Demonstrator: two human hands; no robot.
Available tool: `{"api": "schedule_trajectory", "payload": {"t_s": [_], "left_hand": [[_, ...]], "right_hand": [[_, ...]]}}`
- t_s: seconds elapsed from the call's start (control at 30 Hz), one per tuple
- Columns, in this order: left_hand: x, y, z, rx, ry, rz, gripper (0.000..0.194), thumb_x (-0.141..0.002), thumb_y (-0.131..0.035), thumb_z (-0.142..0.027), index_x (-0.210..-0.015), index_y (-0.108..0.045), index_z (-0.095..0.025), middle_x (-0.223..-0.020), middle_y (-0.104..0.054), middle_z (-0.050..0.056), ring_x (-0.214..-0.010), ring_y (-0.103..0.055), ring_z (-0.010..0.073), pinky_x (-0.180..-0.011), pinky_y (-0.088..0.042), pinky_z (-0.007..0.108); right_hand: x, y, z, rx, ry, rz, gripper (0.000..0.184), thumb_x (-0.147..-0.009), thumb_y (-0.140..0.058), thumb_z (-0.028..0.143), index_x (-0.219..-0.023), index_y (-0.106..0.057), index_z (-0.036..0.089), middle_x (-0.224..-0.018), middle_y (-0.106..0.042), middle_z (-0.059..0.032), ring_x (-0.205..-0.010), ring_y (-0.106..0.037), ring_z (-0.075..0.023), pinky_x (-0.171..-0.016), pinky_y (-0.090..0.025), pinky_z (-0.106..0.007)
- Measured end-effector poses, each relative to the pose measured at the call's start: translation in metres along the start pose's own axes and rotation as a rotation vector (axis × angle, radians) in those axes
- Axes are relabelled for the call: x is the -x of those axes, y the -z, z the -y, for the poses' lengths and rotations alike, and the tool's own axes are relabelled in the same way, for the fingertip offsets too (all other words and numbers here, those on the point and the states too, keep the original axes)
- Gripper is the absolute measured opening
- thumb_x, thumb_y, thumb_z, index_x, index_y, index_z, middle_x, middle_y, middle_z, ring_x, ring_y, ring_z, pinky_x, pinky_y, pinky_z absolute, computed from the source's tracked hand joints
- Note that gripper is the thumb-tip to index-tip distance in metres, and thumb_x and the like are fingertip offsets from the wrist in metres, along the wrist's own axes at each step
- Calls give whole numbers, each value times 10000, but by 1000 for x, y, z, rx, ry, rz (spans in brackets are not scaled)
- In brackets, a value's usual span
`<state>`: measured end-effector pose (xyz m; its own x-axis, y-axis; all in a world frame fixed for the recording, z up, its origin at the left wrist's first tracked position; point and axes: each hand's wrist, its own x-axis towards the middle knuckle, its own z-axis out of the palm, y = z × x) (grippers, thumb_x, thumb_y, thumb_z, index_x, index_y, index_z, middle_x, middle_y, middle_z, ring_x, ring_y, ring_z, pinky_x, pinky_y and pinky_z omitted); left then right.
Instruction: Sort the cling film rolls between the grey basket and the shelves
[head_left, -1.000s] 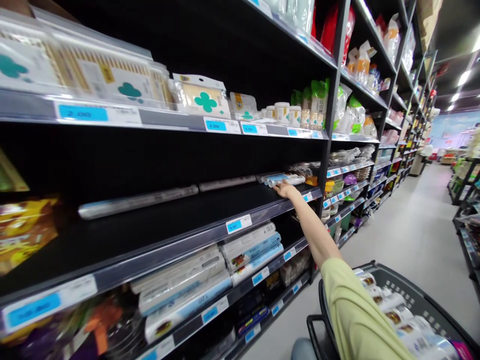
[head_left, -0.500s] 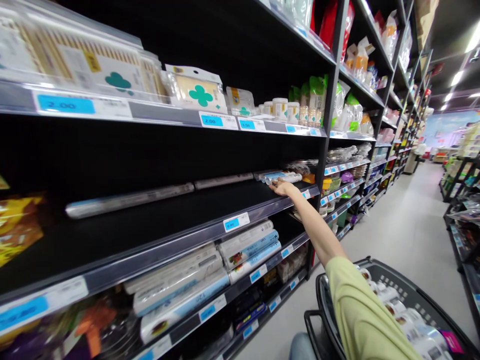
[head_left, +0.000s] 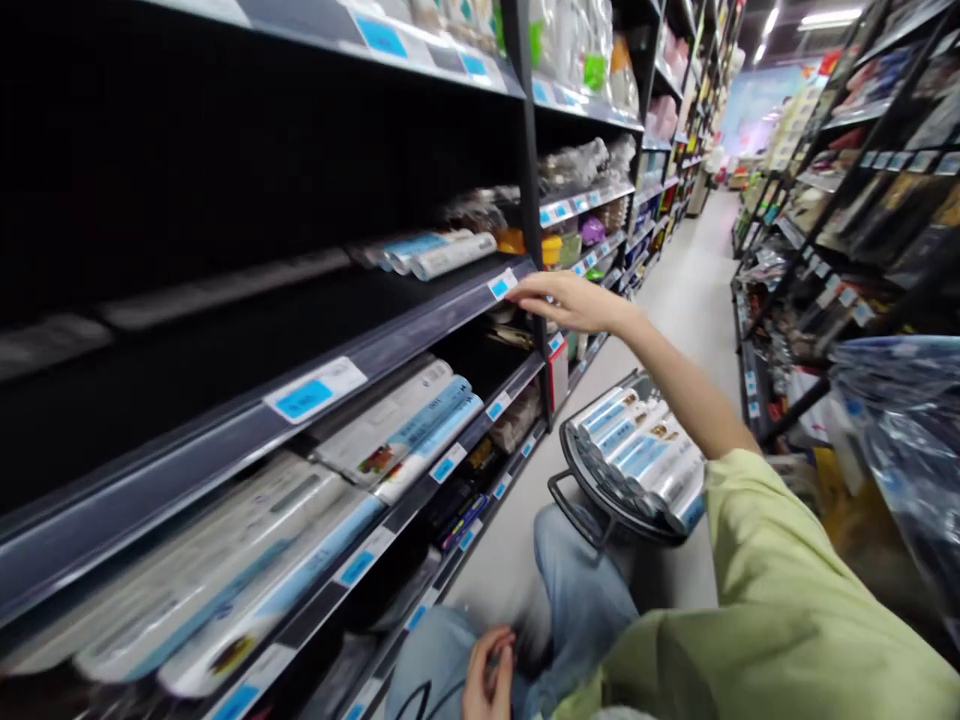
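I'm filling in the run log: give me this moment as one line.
right hand: open, empty, by shelf edge | left hand: low by knee, grip unclear | rolls: on shelf | basket: full of rolls

black shelf (head_left: 420,330), blue-and-white price tags (head_left: 315,390), yellow-green sleeve (head_left: 787,600), silver-blue rolls (head_left: 645,450).

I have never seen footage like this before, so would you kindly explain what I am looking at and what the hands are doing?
This is one picture from a camera worn on a person's head, looking forward and down along a shop aisle. No machine is involved; the two bare hands belong to the wearer. The right hand is stretched out, open and empty, beside the edge of a dark shelf near a small price tag. A few wrapped rolls lie on that shelf. The left hand rests low by the knee; the picture does not show whether it holds anything. A basket on the floor holds more rolls.
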<state>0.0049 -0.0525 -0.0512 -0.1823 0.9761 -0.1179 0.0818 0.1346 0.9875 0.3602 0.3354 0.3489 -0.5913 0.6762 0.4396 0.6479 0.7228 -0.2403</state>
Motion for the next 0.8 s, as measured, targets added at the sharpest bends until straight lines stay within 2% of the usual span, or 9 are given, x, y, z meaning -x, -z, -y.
{"api": "schedule_trajectory", "payload": {"t_s": [0.1, 0.17, 0.27, 0.37, 0.43, 0.53, 0.67, 0.8], "left_hand": [[-6, 2, 3, -19, 10, 114, 588, -789, -758, -814, -979, -808, -260, -1075, -801, 154, -1013, -810, 392, -832, -714, 514], [-8, -1, 1, 5, 14, 145, 620, -802, -771, -795, -1002, -804, -210, -1097, -790, 165, -1021, -803, 360, -841, -711, 476], [-7, -8, -2, 40, 7, 189, 608, -826, -780, -764, -1015, -802, -186, -1115, -777, 161, -1025, -793, 323, -847, -703, 427], [-5, -12, -2, 50, -12, 228, 568, -862, -775, -726, -1040, -802, -187, -1128, -772, 155, -1052, -781, 307, -871, -691, 406], [-5, -13, -1, 53, -15, 235, 565, -878, -762, -721, -1048, -799, -183, -1129, -769, 155, -1054, -775, 300, -874, -686, 400], [-6, -12, 1, 52, -2, 243, 587, -871, -758, -737, -1045, -795, -178, -1126, -766, 158, -1039, -771, 298, -858, -687, 398], [-6, -11, 3, 41, 15, 263, 598, -866, -751, -749, -1041, -792, -179, -1103, -765, 154, -1015, -769, 296, -830, -693, 397], [-4, -14, 2, 26, 16, 257, 610, -866, -739, -763, -1042, -785, -180, -1096, -764, 151, -1001, -768, 293, -822, -694, 397]], "right_hand": [[118, 29, -16, -27, -313, 54, 426, -1048, -608, 355, -1413, -726, 171, -1344, -769, -63, -1290, -698, -317, -1199, -481, -543], [189, 30, -20, 13, -552, 63, 383, -960, -651, 197, -1317, -786, 156, -1242, -811, -84, -1175, -746, -298, -1159, -522, -493], [278, 3, -12, 57, -799, 195, 456, -780, -687, 9, -1186, -843, 146, -1220, -827, -144, -1160, -753, -319, -1144, -533, -442], [344, -33, 5, 44, -887, 289, 615, -637, -670, -54, -1184, -844, 165, -1295, -810, -153, -1257, -724, -340, -1178, -513, -431], [376, -51, 15, 48, -877, 336, 672, -594, -667, -49, -1204, -838, 174, -1375, -777, -159, -1333, -687, -345, -1209, -488, -430], [405, -69, 28, 99, -810, 400, 677, -612, -687, -14, -1248, -823, 178, -1411, -752, -167, -1376, -657, -357, -1226, -469, -463], [416, -85, 36, 171, -738, 409, 684, -685, -696, 16, -1341, -783, 188, -1391, -753, -185, -1349, -671, -364, -1216, -470, -513], [417, -91, 37, 165, -728, 420, 706, -716, -681, 11, -1391, -758, 203, -1380, -763, -184, -1327, -693, -349, -1203, -480, -491]]}}
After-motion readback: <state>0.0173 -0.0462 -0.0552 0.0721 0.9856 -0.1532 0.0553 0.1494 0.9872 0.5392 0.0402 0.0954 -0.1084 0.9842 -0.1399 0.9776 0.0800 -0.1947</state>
